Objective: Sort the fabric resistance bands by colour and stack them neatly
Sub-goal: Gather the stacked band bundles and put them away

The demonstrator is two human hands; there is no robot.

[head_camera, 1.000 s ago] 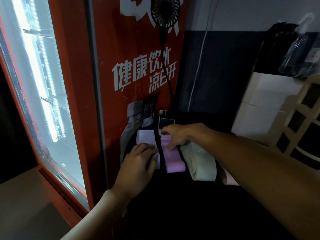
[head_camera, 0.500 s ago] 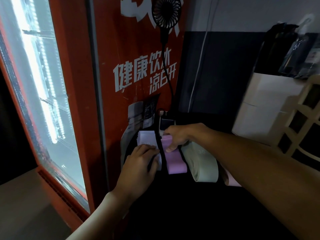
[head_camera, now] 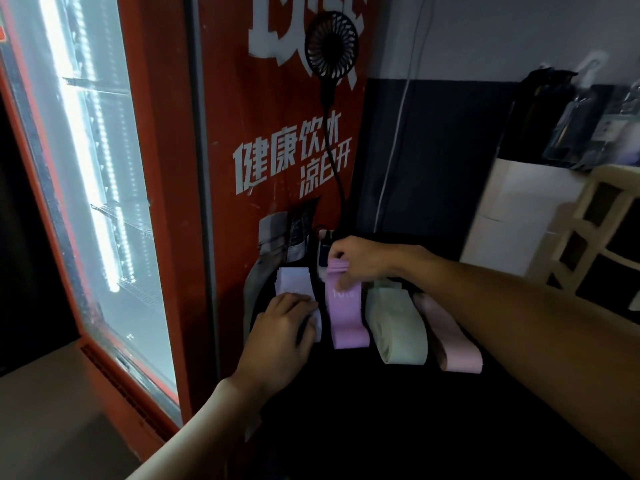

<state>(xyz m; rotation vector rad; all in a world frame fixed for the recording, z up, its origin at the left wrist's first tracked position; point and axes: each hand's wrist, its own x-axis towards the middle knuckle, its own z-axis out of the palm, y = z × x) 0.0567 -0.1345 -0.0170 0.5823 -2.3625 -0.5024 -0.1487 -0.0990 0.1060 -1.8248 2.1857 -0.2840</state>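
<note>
My right hand (head_camera: 360, 261) pinches the far end of the purple fabric band (head_camera: 346, 320). My left hand (head_camera: 280, 327) presses on the pale lavender fabric band (head_camera: 292, 282). Right of both hands, a pale green fabric band (head_camera: 394, 327) and a pink fabric band (head_camera: 450, 337) lie on the dark surface (head_camera: 381, 427).

You have four colours laid in a row on the black worktop (head_camera: 381, 427). The purple band (head_camera: 346, 317) is a mid lilac-purple with faint white lettering towards its far end. Just left of it lies the pale stack (head_camera: 294, 282), a washed-out lavender that is nearly white. Just right of it is the mint-green band (head_camera: 394, 327), and beyond that the soft pink band (head_camera: 453, 337). Behind the purple band stands the red cooler (head_camera: 277, 98), which has bold white characters, and high above it is the black fan (head_camera: 331, 45).
</note>
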